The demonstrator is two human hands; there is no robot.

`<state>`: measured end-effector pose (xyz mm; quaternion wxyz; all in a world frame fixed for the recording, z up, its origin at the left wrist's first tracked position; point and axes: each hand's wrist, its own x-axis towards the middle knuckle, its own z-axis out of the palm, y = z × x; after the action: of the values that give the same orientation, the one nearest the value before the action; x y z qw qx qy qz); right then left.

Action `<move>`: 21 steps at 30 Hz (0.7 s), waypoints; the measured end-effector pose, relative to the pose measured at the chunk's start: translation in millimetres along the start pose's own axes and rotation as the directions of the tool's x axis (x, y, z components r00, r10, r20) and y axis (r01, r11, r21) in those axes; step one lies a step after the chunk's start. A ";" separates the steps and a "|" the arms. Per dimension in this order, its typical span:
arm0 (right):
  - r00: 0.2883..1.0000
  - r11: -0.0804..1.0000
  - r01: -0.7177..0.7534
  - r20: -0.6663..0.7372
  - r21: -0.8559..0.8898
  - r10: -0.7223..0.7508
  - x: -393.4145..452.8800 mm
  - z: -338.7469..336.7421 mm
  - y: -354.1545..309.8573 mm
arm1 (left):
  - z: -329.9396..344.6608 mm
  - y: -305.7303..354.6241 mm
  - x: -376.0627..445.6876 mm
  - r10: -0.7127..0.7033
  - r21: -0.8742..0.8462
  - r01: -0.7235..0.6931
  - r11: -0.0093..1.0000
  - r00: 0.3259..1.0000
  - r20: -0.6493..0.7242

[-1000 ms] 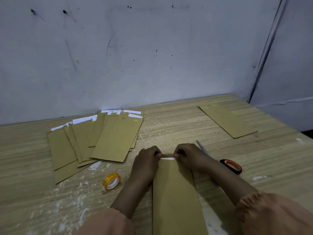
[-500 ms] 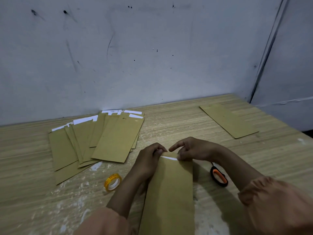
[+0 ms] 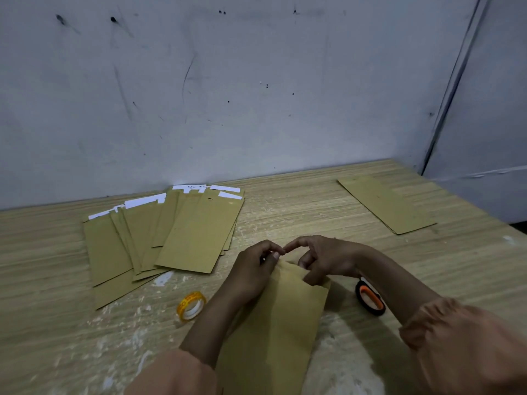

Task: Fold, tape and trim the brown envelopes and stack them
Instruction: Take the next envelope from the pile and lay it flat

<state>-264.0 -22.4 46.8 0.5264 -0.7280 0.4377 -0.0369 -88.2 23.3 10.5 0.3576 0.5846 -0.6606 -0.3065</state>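
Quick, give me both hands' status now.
Left hand: pinching the top edge of the envelope.
Right hand: gripping the same edge, forefinger straight.

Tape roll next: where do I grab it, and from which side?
Pinch the tape roll across its rim from above with the left hand, which is nearer. It appears to stand tilted on edge on the table, rim on top and nothing crowding it.

Wooden table (image 3: 313, 201), white-smeared; scuffed grey wall (image 3: 256, 81) behind.
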 end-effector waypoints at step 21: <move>0.883 0.886 0.014 -0.410 -0.464 -0.229 34.4 22.2 25.2 | 7.9 -22.8 8.0 0.020 0.493 0.036 0.869 0.994 -0.107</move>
<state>-246.5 -31.0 2.8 0.2243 -0.8268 0.4970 -0.1379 -82.6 12.3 -11.8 0.2302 0.6752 -0.6941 -0.0966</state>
